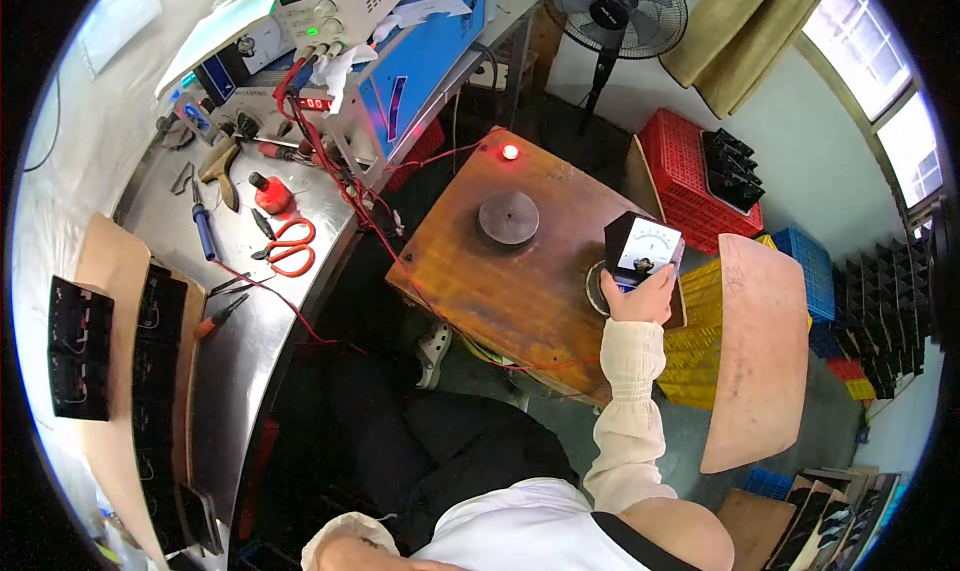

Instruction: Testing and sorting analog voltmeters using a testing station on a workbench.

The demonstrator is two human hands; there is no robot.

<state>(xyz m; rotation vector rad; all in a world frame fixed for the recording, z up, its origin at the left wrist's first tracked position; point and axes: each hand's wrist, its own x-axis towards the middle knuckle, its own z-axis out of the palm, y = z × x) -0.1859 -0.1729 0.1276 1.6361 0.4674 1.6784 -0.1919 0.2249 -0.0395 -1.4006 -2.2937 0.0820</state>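
My right hand (643, 297) is closed around an analog panel meter (645, 246) with a black housing and a white dial, at the right side of a brown wooden table (480, 301). Beneath the hand, partly covered, is a round metal-rimmed piece (595, 289). To its left on the same table stands a dark round metal block (508, 219). A lit red lamp (510, 153) sits at the table's far corner, with a red wire running to it. Of my left arm only a cream sleeve (340, 533) shows at the lower edge; the hand is out of view.
On the left metal bench (225, 371) lie red-handled scissors (292, 249), a soldering iron (203, 226), a red bottle (270, 193) and several black meter housings (80, 346). A power supply (335, 6) stands behind. Red crates (685, 171), yellow crates (690, 341) and a fan (612, 16) are right.
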